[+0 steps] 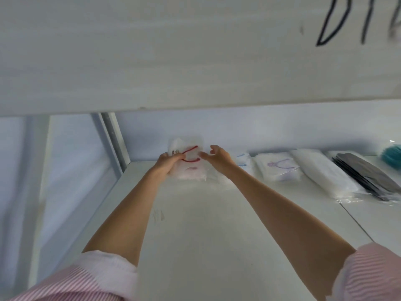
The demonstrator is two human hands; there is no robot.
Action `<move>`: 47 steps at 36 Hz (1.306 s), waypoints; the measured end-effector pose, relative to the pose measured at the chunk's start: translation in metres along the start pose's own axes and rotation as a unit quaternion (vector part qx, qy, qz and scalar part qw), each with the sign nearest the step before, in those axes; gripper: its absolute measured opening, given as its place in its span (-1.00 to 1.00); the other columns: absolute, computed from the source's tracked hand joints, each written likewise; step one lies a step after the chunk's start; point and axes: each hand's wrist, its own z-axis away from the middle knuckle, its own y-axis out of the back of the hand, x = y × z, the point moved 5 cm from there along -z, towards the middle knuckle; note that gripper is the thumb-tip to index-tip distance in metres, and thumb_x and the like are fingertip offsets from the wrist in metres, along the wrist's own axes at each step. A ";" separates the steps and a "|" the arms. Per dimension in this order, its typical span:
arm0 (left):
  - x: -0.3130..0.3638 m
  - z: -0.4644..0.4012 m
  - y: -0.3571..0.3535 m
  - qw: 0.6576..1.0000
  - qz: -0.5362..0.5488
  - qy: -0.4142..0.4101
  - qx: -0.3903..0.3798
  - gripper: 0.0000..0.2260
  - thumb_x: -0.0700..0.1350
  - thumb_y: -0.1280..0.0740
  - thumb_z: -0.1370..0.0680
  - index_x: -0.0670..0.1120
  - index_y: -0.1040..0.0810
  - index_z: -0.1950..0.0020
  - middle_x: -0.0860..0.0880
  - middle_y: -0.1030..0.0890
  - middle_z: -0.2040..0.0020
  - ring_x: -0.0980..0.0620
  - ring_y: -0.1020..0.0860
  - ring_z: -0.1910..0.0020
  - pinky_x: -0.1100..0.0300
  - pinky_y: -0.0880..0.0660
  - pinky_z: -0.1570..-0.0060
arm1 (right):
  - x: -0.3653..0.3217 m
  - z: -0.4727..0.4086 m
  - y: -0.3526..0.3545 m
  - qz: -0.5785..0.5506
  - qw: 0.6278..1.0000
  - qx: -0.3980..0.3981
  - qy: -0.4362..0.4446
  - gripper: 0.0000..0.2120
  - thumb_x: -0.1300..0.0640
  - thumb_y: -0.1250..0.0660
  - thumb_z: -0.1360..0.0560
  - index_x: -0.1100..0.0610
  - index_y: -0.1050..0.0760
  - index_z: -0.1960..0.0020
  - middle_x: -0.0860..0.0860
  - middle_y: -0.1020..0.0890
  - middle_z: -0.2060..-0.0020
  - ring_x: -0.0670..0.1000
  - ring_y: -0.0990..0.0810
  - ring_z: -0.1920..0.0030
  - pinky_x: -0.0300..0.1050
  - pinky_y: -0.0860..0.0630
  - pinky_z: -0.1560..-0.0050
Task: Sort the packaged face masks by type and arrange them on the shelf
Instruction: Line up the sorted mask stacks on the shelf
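A clear packet holding a white mask with red ear loops [191, 156] stands tilted at the back left of the white shelf [195, 224], over a small pile of similar packets [193, 175]. My left hand [168, 162] grips the packet's left edge. My right hand [218, 158] pinches its right edge with thumb and fingers. Along the back to the right lie packets with blue loops [244, 162], purple loops [278, 167], plain white masks [325, 172] and black masks [366, 175].
The board of the shelf above [173, 61] fills the top of the view, with black handwriting at the right. A metal upright [112, 140] stands at the left rear corner. A teal item [392, 153] sits at the far right edge.
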 end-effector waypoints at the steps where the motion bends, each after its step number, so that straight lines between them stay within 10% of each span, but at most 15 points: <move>1: 0.002 0.007 0.003 1.000 0.001 -0.016 -0.006 -0.34 0.06 -0.54 -0.12 -0.22 -0.61 -0.15 -0.20 -0.66 -0.10 -0.15 -0.64 -0.08 -0.09 -0.51 -0.18 | -0.003 0.003 -0.008 -0.049 0.998 -0.029 0.000 -0.34 -0.08 -0.40 -0.47 0.21 -0.29 -0.43 0.07 -0.49 -0.22 0.07 -0.46 -0.24 -0.08 -0.36 -0.21; 5: 0.014 0.042 0.008 0.993 0.042 -0.091 -0.068 -0.50 -0.11 -0.51 -0.39 -0.25 -0.52 -0.27 -0.20 -0.62 -0.18 -0.15 -0.61 -0.14 -0.04 -0.47 -0.23 | -0.013 0.014 -0.035 -0.201 0.971 -0.123 0.043 -0.60 0.31 -0.49 -0.39 0.21 -0.52 -0.20 0.13 -0.62 -0.02 0.03 -0.61 0.04 -0.09 -0.57 -0.06; 9: 0.014 0.063 0.015 0.987 0.055 -0.114 -0.096 -0.60 -0.24 -0.49 -0.35 -0.09 -0.56 -0.17 -0.11 -0.65 -0.11 -0.07 -0.60 -0.11 0.00 -0.48 -0.19 | -0.011 0.022 -0.042 -0.200 0.977 -0.055 0.040 -0.28 0.17 -0.65 -0.14 0.25 -0.43 -0.22 0.10 -0.61 -0.06 0.06 -0.61 -0.03 0.01 -0.59 -0.08; 14: 0.004 0.083 0.014 0.983 0.072 -0.120 -0.122 -0.67 -0.15 -0.40 -0.40 -0.18 -0.60 -0.15 -0.17 -0.67 -0.05 -0.11 -0.64 -0.01 0.07 -0.54 -0.09 | 0.003 0.046 -0.058 -0.184 0.982 0.005 0.045 -0.42 0.28 -0.59 -0.21 0.16 -0.35 -0.10 0.08 -0.55 0.01 0.12 -0.57 -0.01 0.03 -0.57 -0.05; 23: -0.032 0.095 0.011 0.988 0.073 -0.127 0.043 -0.58 0.18 -0.41 -0.39 -0.10 -0.57 -0.09 -0.10 -0.66 0.04 -0.02 -0.62 0.08 0.13 -0.53 0.02 | 0.024 0.069 -0.077 -0.141 0.989 -0.014 0.033 -0.47 0.21 -0.56 -0.23 0.10 -0.28 -0.02 0.11 -0.55 0.00 0.11 -0.58 -0.02 0.12 -0.60 0.05; 31: -0.033 0.103 0.005 0.984 -0.007 -0.138 0.112 -0.80 0.06 -0.37 -0.55 -0.08 -0.53 0.06 0.03 -0.58 0.23 0.09 -0.54 0.23 0.32 -0.43 0.27 | 0.026 0.085 -0.077 -0.096 0.995 -0.004 0.036 -0.51 0.19 -0.52 -0.35 0.22 -0.33 -0.15 0.16 -0.58 -0.07 0.15 -0.57 -0.08 0.07 -0.55 -0.05; 47: 0.067 0.166 -0.149 0.966 0.012 -0.209 0.149 -0.57 0.24 -0.44 -0.39 -0.11 -0.58 0.03 -0.06 -0.67 0.05 -0.03 -0.62 0.03 0.08 -0.54 -0.03 | 0.050 0.143 0.109 -0.234 0.964 0.089 0.084 -0.49 0.16 -0.55 -0.29 0.18 -0.41 -0.15 0.13 -0.62 -0.05 0.12 -0.61 -0.06 0.15 -0.54 -0.12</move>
